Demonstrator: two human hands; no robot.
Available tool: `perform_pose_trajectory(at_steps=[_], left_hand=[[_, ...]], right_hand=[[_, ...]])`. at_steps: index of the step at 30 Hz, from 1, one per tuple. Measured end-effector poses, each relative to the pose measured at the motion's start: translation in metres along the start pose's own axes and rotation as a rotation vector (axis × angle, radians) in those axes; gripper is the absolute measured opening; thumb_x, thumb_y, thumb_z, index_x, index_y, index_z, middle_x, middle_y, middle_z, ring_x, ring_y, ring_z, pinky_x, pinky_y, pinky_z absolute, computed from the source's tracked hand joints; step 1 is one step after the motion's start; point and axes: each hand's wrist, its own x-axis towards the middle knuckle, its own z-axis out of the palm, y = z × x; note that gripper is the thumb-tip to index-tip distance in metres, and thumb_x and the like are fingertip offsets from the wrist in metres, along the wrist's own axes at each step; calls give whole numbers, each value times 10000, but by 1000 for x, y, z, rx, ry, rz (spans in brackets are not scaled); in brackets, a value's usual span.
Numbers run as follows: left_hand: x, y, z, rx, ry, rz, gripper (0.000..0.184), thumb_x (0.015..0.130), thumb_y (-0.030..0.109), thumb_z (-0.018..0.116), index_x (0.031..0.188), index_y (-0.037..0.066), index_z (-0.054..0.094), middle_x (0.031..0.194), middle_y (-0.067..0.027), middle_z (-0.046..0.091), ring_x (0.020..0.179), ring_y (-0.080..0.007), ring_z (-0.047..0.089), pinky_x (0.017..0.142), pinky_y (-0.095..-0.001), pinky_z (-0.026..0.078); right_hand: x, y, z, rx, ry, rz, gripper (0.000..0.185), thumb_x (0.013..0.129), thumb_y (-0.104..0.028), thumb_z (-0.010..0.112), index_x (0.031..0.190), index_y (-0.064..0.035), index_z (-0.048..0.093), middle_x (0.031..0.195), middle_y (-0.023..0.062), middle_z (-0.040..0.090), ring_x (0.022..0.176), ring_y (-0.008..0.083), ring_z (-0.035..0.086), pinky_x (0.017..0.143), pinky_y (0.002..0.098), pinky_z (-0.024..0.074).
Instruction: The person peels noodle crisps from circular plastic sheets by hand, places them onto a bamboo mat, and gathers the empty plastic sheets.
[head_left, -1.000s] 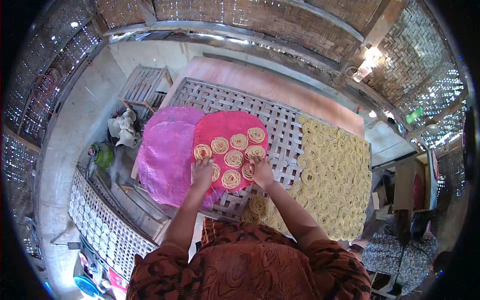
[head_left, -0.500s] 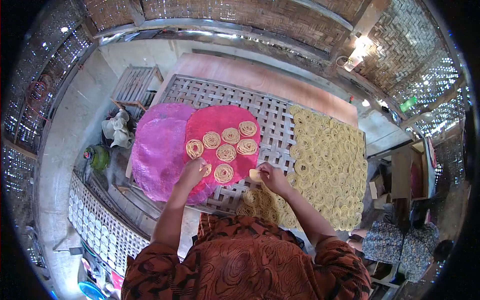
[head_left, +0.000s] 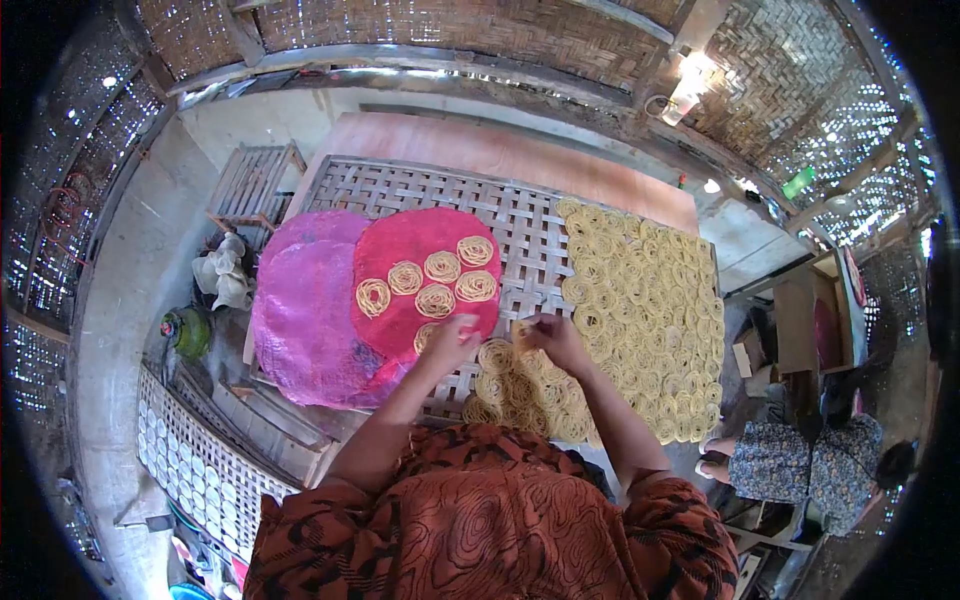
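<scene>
My left hand (head_left: pixel 453 345) is over the lower right part of a round red sheet (head_left: pixel 385 243), fingers apart and slightly blurred, partly covering a pale noodle coil (head_left: pixel 425 338). Several more pale coils (head_left: pixel 435 301) lie flat on that sheet, which overlaps a purple sheet (head_left: pixel 300 300). To the right, my right hand (head_left: pixel 562 343) pinches a thin coil (head_left: pixel 522 338) tilted on edge, above the woven rack (head_left: pixel 530 240). Yellowish coils (head_left: pixel 650 320) lie packed over the rack's right side. Another coil (head_left: pixel 495 355) rests beside the red sheet, left of the held one.
A pinkish board (head_left: pixel 500 155) lies behind the rack. At left are a slatted wooden stand (head_left: pixel 258 182), a green gas cylinder (head_left: pixel 186 332) and a lower rack with round white pieces (head_left: pixel 195 470). A person in patterned clothing (head_left: pixel 800 465) is at lower right.
My left hand has moved right over the red sheet, and one coil near it is gone from there. My right hand still holds a coil, now tilted more upright. The view has shifted slightly.
</scene>
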Motion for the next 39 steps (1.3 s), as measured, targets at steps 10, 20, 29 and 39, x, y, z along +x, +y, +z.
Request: perform_pose_trajectory(at_steps=[10, 20, 29, 39], left_hand=[[-28, -61, -58, 862, 261, -59, 394, 731, 131, 653, 1078, -30, 559, 1092, -212, 546, 1031, -365, 526, 891, -429, 444], [-13, -81, -51, 696, 281, -206, 263, 694, 140, 728, 894, 45, 586, 821, -159, 610, 799, -323, 605, 702, -424, 484], [-32, -31, -49, 201, 72, -172, 205, 771, 142, 690, 891, 19, 580, 817, -113, 627, 778, -192, 611, 692, -314, 478], [-1, -12, -32, -174, -40, -364, 200, 855, 156, 632, 986, 16, 578, 838, -23, 588, 768, -90, 544, 659, -249, 437]], right_hand=[[-15, 41, 1, -1031, 189, -289, 437, 727, 22, 494, 1154, -43, 553, 1093, 214, 585, 1005, 335, 574, 893, 415, 448], [154, 48, 65, -1185, 436, -330, 214, 797, -108, 563, 989, -26, 610, 1033, 165, 612, 1022, 319, 547, 859, 434, 436], [92, -23, 18, -437, -48, -169, 146, 781, -111, 639, 899, -25, 632, 843, 117, 639, 790, 208, 611, 734, 323, 475], [19, 38, -31, -1120, -176, -504, 219, 833, -109, 562, 1032, -64, 642, 1054, 100, 644, 1049, 285, 563, 944, 332, 411]])
